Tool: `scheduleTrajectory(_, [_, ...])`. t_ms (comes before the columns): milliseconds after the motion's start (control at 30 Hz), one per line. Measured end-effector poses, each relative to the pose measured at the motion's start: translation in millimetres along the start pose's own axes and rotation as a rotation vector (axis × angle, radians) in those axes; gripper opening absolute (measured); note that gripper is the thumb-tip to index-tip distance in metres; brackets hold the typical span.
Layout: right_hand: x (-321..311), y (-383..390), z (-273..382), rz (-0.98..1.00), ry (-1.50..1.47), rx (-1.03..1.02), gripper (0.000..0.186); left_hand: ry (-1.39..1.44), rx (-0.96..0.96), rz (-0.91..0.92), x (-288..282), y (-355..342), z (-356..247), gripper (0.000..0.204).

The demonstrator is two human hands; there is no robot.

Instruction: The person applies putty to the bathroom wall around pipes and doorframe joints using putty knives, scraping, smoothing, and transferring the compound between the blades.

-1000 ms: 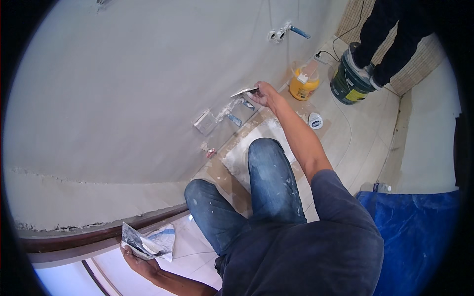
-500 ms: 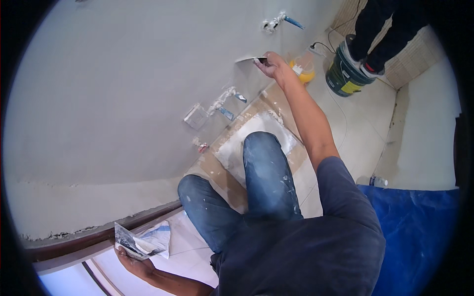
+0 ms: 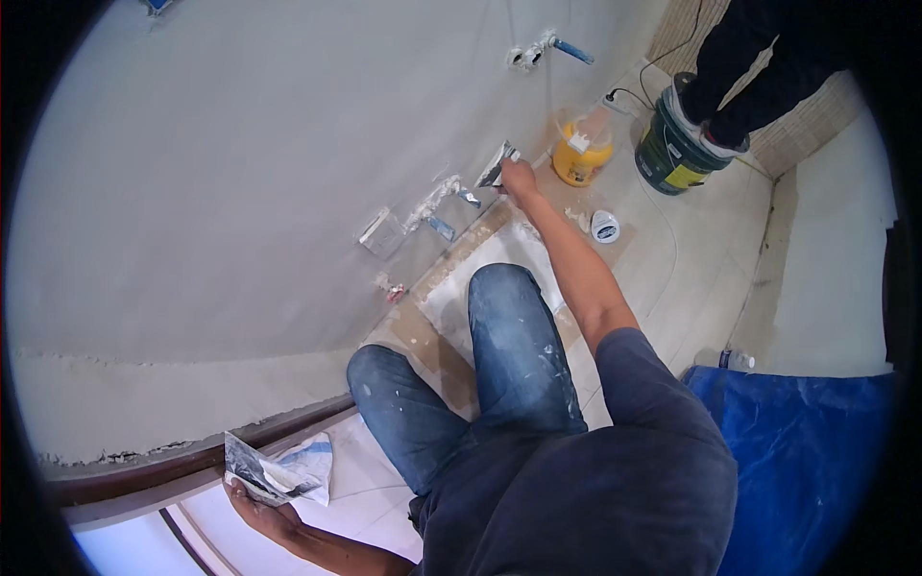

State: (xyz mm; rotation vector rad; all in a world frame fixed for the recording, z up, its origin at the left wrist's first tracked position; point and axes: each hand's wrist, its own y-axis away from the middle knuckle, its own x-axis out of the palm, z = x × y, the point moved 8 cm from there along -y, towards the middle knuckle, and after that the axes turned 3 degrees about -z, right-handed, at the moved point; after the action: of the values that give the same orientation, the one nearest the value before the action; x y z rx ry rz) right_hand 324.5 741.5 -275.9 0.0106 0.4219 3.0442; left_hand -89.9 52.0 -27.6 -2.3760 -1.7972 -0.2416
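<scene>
Low on the left, my left hand (image 3: 261,514) grips a flat metal plastering trowel (image 3: 248,466) smeared with white plaster. My right hand (image 3: 519,180) is closed around a second flat plastering trowel (image 3: 495,165), whose face carries greyish-white smears. Its blade is close to the grey plastered wall (image 3: 250,202); whether it touches cannot be told. Just left of it, plaster-crusted pipe stubs with blue ends (image 3: 442,228) stick out of the wall. A square whitish wall box (image 3: 379,234) is set beside them.
A yellow tub (image 3: 581,158) and a round white lid (image 3: 605,227) are on the floor. Another person's feet stand on a dark green bucket (image 3: 677,144). Plaster-covered cardboard (image 3: 456,288) lies before my knees. A blue sheet (image 3: 797,432) covers the right; a white-blue bag (image 3: 315,470) lies left.
My right hand has moved down and slightly left along the wall, turning its trowel so the smeared face shows. The yellow tub and lid are now uncovered. My left hand stays put.
</scene>
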Motion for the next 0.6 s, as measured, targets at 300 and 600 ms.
scheduleTrajectory(300, [37.7,8.9,11.2,-0.055,-0.061,0.122,0.031,0.021,0.007,0.061,7.0,4.6,-3.3,0.042])
scheduleTrajectory(600, [43.1,29.6,60.7,-0.107,-0.101,0.000,0.028,0.022,0.044,0.047,7.8,8.2,-0.5,0.047])
